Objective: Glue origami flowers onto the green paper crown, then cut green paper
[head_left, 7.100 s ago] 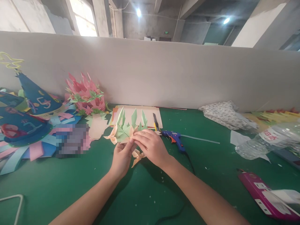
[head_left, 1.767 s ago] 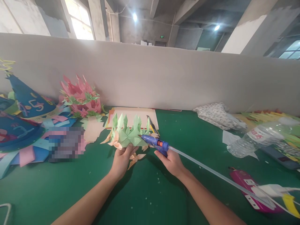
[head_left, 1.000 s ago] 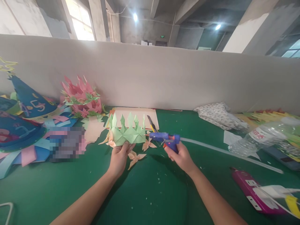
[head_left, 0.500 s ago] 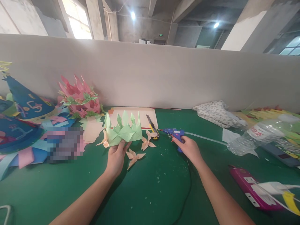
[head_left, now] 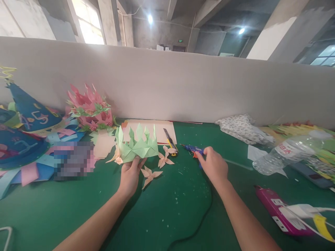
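Observation:
Pinched in my left hand [head_left: 131, 175] is the lower edge of a green folded-paper crown [head_left: 138, 148], held upright with its points up. A peach paper flower [head_left: 118, 157] sits at the crown's left end. My right hand [head_left: 215, 167] is closed on a blue glue gun [head_left: 193, 150], whose nozzle points left; its handle is mostly hidden by the fingers. Between the hands lie two more peach paper flowers, one nearer [head_left: 150, 175] and one farther [head_left: 165, 157]. Just beyond them is a yellow-and-black utility knife [head_left: 171, 143].
Pink paper crowns [head_left: 91, 108] and blue cone hats [head_left: 34, 108] stand at left among paper pieces. Cream sheets [head_left: 149, 129] lie behind the green crown. To the right are a plastic bottle [head_left: 290, 151], a patterned cloth [head_left: 244, 129] and a magenta power strip [head_left: 282, 211]. A black cord [head_left: 202, 223] crosses the green table.
My right hand has shifted slightly right with the glue gun and now covers more of its back end. The black cord has swung left at the front. My left hand and the crown barely differ.

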`<action>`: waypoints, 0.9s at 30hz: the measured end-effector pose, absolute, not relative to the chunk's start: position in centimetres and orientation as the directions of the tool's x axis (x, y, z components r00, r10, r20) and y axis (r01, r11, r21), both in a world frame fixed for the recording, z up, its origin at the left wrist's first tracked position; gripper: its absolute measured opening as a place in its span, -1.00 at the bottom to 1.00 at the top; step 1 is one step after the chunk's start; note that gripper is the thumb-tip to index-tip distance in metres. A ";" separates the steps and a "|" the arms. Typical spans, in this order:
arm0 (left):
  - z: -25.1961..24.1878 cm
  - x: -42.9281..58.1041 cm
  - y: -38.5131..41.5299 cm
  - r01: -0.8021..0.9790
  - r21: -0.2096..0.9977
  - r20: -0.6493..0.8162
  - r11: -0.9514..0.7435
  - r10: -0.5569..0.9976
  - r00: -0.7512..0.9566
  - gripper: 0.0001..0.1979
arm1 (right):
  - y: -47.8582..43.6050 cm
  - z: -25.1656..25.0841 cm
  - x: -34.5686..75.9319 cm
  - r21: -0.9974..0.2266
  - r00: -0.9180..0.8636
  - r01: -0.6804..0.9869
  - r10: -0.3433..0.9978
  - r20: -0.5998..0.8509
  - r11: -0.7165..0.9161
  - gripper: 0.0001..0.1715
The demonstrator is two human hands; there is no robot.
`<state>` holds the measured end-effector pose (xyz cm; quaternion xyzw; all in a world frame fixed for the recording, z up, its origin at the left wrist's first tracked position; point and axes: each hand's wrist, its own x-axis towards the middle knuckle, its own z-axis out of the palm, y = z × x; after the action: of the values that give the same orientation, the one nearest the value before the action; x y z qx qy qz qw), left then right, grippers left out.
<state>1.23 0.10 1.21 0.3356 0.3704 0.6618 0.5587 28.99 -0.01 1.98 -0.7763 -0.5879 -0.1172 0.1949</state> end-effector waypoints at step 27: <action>0.8 1.3 0.0 -0.487 0.871 0.020 -0.066 0.995 -0.099 -0.70 | -2.1 0.6 17.9 -0.021 -0.857 0.384 0.365 0.363 0.923 -0.73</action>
<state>1.32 0.03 0.85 0.3452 0.3680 0.6434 0.5758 17.90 -2.09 0.62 -0.1944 -0.9633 -0.0263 0.1833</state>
